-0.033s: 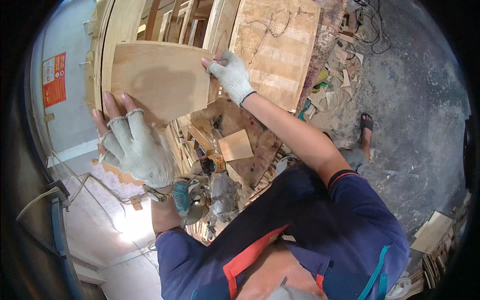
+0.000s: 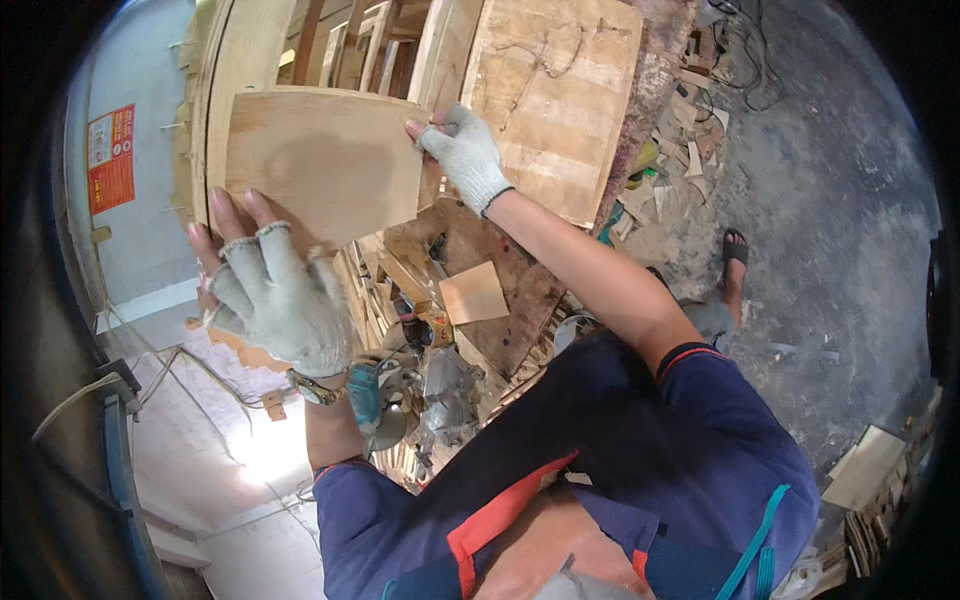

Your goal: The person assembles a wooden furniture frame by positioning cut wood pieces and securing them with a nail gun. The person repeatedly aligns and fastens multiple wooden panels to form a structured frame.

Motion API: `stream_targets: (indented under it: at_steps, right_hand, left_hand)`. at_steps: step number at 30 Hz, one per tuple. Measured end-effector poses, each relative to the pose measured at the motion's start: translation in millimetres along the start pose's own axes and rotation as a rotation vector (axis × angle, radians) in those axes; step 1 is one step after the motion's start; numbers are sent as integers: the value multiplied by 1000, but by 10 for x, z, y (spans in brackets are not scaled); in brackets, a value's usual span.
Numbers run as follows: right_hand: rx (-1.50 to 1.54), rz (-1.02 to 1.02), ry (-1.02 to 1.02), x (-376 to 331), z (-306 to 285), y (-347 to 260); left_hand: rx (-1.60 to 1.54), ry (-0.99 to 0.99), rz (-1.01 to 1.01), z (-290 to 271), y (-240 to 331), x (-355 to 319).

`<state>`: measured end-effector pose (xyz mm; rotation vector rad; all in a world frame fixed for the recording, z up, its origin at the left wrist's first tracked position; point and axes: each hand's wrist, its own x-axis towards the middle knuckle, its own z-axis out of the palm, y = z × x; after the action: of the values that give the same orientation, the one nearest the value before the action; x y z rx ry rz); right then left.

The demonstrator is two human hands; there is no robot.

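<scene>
A flat light-brown wooden panel (image 2: pixel 320 160) lies against a pale wooden frame (image 2: pixel 235 60) at the upper left. My right hand (image 2: pixel 465 160), in a fingerless knitted glove, grips the panel's right edge near its upper corner. The thumb and fingers are bent around that edge. At the panel's lower left corner, my left hand (image 2: pixel 275 290) has its gloved fingers stretched out and apart, fingertips against the panel and the frame's edge. The left thumb is blurred, and what lies under the palm is hidden.
Right of the frame lies a larger wooden board (image 2: pixel 555 100). Below are a small wood piece (image 2: pixel 474 293), a teal power tool (image 2: pixel 365 392) and loose strips. Wood scraps (image 2: pixel 690 150) litter the floor beside a sandalled foot (image 2: pixel 735 262). Cables (image 2: pixel 165 352) run along the left wall.
The view has shifted very slightly, so the panel and both hands sit a little lower and further right in the picture. Both hands keep their places on the panel.
</scene>
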<state>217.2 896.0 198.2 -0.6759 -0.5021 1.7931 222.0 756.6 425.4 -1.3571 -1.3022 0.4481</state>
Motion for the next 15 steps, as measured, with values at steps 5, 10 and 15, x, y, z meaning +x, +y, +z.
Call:
stream_targets:
  at_steps: [5, 10, 15]
  right_hand:
    - [38, -3, 38, 59, 30, 39]
    - [79, 0, 14, 64, 26, 2]
    - [66, -38, 21, 21, 60, -121]
  left_hand:
    - [46, 76, -22, 174, 12, 7]
    - [56, 125, -25, 214, -22, 24]
    - [37, 92, -21, 140, -69, 86]
